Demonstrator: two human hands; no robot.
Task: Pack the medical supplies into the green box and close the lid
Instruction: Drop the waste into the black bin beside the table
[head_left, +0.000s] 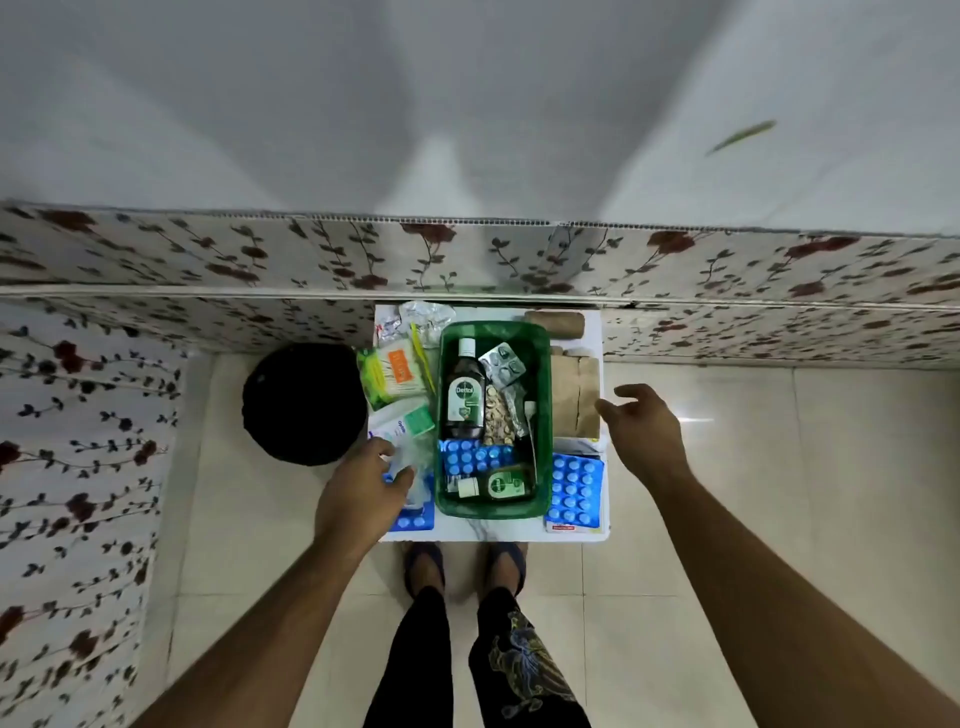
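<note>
The green box (543, 415) stands open in the middle of a small white table (493, 531). Inside lie a large Dettol bottle (465, 397), a small Dettol bottle (500, 486), a blue blister pack (474, 458), a silver blister strip (502, 365) and beige tablets. My left hand (358, 491) rests on a clear plastic packet (408, 467) over a blue blister pack (413, 519) left of the box; whether it grips the packet is unclear. My right hand (641, 423) hovers open by the brown paper packets (574, 395), right of the box. Another blue blister pack (575, 489) lies at the front right.
A cotton-swab packet (395, 375), a white-and-green carton (410, 423) and clear wrappers (421, 319) lie left of the box. A brown roll (553, 323) sits at the back right. A black round object (304, 402) stands on the floor on the left. My feet are at the table's front.
</note>
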